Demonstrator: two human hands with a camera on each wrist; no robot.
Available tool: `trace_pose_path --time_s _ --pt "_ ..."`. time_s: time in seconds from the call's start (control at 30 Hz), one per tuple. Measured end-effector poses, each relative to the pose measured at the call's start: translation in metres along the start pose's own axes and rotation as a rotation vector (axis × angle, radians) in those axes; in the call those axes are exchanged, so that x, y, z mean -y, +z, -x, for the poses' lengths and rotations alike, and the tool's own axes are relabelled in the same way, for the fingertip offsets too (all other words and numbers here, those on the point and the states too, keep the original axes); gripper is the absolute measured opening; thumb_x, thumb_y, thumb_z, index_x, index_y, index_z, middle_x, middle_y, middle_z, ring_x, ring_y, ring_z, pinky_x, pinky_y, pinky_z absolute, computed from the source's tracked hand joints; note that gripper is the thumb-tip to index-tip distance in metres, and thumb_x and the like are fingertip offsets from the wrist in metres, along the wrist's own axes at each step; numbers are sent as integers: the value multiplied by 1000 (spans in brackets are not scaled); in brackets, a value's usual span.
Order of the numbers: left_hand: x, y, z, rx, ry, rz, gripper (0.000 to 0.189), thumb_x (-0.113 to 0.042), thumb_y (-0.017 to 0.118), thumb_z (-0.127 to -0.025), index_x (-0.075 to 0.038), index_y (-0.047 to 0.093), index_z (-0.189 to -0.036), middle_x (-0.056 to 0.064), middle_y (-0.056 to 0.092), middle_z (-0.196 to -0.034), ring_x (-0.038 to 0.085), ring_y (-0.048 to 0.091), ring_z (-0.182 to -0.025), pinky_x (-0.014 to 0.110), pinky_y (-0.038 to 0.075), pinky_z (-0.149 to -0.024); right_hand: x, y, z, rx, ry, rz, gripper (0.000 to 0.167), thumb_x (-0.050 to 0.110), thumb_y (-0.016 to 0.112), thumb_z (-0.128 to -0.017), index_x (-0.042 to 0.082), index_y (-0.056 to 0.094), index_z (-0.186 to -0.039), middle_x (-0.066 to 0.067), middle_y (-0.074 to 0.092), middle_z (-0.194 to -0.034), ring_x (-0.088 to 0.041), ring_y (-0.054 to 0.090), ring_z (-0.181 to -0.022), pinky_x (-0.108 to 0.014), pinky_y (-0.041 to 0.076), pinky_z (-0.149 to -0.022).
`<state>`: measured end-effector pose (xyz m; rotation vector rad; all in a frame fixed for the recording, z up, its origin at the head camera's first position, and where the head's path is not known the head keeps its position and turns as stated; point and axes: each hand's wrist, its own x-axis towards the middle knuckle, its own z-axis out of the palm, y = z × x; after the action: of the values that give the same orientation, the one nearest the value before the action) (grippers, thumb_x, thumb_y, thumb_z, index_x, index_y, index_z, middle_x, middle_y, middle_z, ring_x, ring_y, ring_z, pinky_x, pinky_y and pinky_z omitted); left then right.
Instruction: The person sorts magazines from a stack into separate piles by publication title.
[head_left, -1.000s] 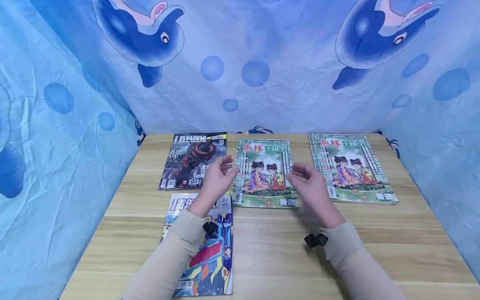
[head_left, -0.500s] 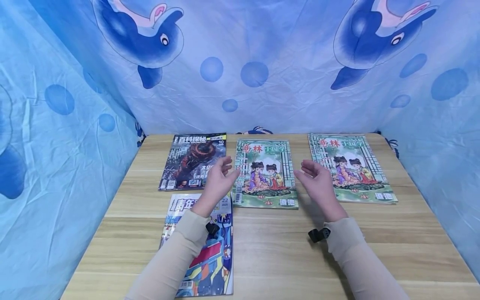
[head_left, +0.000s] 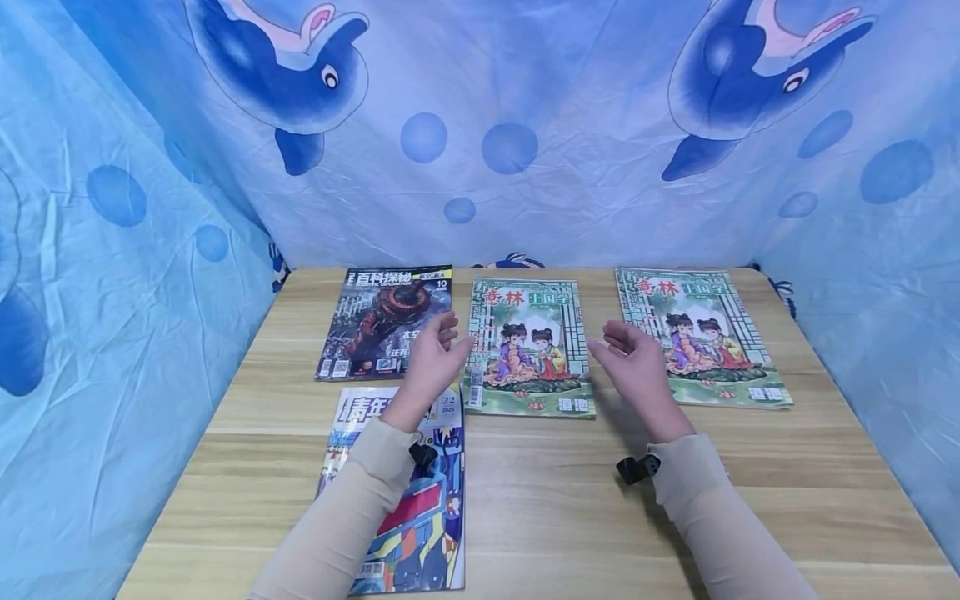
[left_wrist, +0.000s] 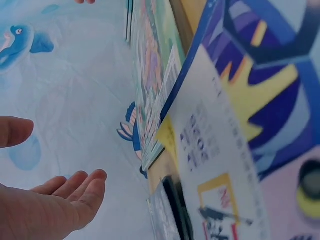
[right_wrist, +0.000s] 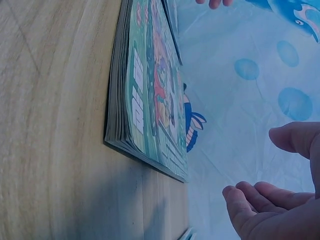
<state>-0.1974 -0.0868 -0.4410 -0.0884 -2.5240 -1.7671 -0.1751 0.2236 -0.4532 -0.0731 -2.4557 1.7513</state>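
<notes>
A green magazine (head_left: 532,350) with two cartoon figures lies flat at the middle of the table, several thick by its layered edge in the right wrist view. My left hand (head_left: 431,357) hovers by its left side, above the corner of a dark magazine (head_left: 382,321). My right hand (head_left: 636,367) is held in the air off its right side, near a second green pile of magazines (head_left: 708,337). Thumbs and fingers of both hands are apart, with nothing between them; the left wrist view shows the left fingers (left_wrist: 82,197) loosely bent, and the right fingers (right_wrist: 255,200) look alike.
A colourful magazine (head_left: 420,533) lies at the front left, partly under my left forearm. The wooden table (head_left: 547,517) is bounded by blue cloth walls (head_left: 480,200) printed with dolphins at the back and sides.
My right hand has moved a little to the right, away from the middle magazine's edge. My left hand has hardly moved, and the magazines lie where they were.
</notes>
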Motion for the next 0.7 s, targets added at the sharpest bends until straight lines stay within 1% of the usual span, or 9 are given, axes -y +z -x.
trace_pose_path --time_s 0.1,0.23,0.43,0.53,0.6,0.7 --pt "-1 -3 -2 -14 5 -23 57 -15 70 -95 4 47 -144 19 55 -139 38 54 -125 46 46 -104 0 0 0 1 4 13 56 22 73 -96 -6 53 -140 -25 56 -138 -35 55 -125 -44 46 -105" --pt "0 -4 -5 -6 -2 -59 59 -17 70 -96 4 46 -145 19 55 -139 37 55 -124 46 48 -102 -1 0 -1 -3 8 25 58 24 74 -96 -6 53 -140 -25 55 -138 -35 55 -126 -43 46 -105" --pt "2 -2 -11 23 -66 -105 60 -23 70 -97 2 47 -146 16 55 -140 32 56 -121 45 50 -98 -4 1 -5 9 9 51 60 23 73 -96 -7 50 -142 -27 53 -140 -37 53 -128 -43 45 -107" --pt "4 0 -15 42 -103 -112 62 -23 70 -97 2 45 -148 17 52 -142 34 54 -123 47 50 -98 -4 2 -7 19 18 60 61 22 73 -95 -7 49 -143 -26 53 -140 -37 52 -128 -45 45 -106" --pt "5 1 -18 64 -124 -142 65 -24 70 -97 3 42 -149 19 50 -144 36 53 -125 48 49 -100 -4 2 -9 26 25 67 62 22 74 -95 -8 49 -144 -26 53 -140 -37 53 -128 -46 45 -105" --pt "7 4 -22 96 -146 -220 70 -25 70 -97 4 37 -151 23 46 -148 40 50 -129 51 46 -103 -4 4 -13 38 45 79 63 21 74 -94 -8 48 -144 -26 54 -139 -37 53 -127 -46 46 -104"
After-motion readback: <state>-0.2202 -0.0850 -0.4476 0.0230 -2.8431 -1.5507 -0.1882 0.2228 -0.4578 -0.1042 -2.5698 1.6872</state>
